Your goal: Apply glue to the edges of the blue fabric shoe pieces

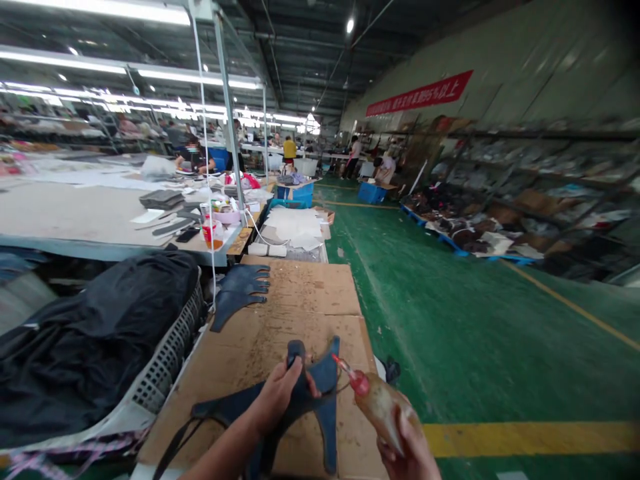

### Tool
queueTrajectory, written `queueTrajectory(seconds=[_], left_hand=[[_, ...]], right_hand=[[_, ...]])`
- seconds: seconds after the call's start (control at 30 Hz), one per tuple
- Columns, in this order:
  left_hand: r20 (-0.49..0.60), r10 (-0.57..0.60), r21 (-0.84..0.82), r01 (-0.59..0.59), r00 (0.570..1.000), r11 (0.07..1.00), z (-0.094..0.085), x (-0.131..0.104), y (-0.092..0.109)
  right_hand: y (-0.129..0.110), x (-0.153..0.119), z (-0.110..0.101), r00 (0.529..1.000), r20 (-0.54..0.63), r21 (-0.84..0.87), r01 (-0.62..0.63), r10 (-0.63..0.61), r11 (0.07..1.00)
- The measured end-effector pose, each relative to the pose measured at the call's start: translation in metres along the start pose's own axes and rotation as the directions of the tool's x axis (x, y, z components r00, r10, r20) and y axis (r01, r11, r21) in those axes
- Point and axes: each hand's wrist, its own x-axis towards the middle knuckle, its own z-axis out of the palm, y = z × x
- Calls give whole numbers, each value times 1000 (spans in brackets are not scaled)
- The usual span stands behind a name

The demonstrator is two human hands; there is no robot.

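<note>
Dark blue, the limp cut piece point(297, 408) lies on the near half of the cardboard point(310, 293), its narrow arms spreading out to several sides. My left hand point(280, 393) is clamped on it, thumb pressing on a tab that stands up from the rest. My right hand point(407, 440), by the near right edge of the cardboard, is closed round a brownish bottle point(375, 408). The bottle's red nozzle point(358, 382) points up and left towards one arm of the piece; I cannot tell whether the tip touches it. A thin black strap point(175, 445) trails over the cardboard's near left corner.

At the cardboard's far left corner lie more blue pieces point(239, 292), overlapping, their fingered ends turned inward. Left of the cardboard sits a pale slotted basket point(173, 363) heaped with black cloth point(100, 327). Just beyond its far edge are whitish sheets point(295, 228), and past the basket, far left of it, a broad table point(75, 207) carries a grey stack point(161, 199). Right of the cardboard runs green floor point(425, 333), crossed by a yellow stripe point(530, 439).
</note>
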Motion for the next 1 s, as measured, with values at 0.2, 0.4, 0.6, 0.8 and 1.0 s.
queueTrajectory(seconds=[0.2,0.4,0.6,0.8,1.0], left_hand=[[51,71,81,-75,996,994,-14,-17,26],[108,71,101,-82,992,992,-25,-24,39],[119,126,333,-159,985,929,-41,-29,47],[211,54,373,-131,976,919,-56,-27,46],[283,29,377,-139,959,916,-54,-27,54]], right_hand=[[-18,-1,54,992,36,135,-121,117,983],[-28,-9,80,989,85,79,-125,118,989],[-29,0,90,994,107,-63,-29,36,998],[-34,-3,92,991,122,-1,-49,49,999],[-31,-3,91,982,189,-135,33,-8,990]])
